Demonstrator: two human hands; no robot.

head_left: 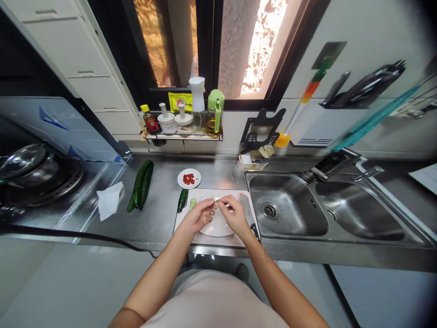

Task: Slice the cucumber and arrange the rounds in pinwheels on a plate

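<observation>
My left hand (200, 215) and my right hand (235, 214) meet above a white plate (215, 231) on the cutting board (241, 197). Between their fingertips is a small pale green cucumber slice (215, 203), pinched from both sides. Several cucumber slices (193, 203) lie on the board, left of my left hand. Beside them is a cut piece of dark green cucumber (182, 200). A knife (254, 230) with a black handle is partly visible at the board's right edge, near my right wrist. Behind the board, a small white dish (189, 178) holds red pieces.
Whole cucumbers (140, 186) and a white paper (109, 201) lie on the counter at left. Beyond them is a stove with a pot (29, 166). A double sink (287, 205) is at right. A bottle rack (184, 136) hangs below the window.
</observation>
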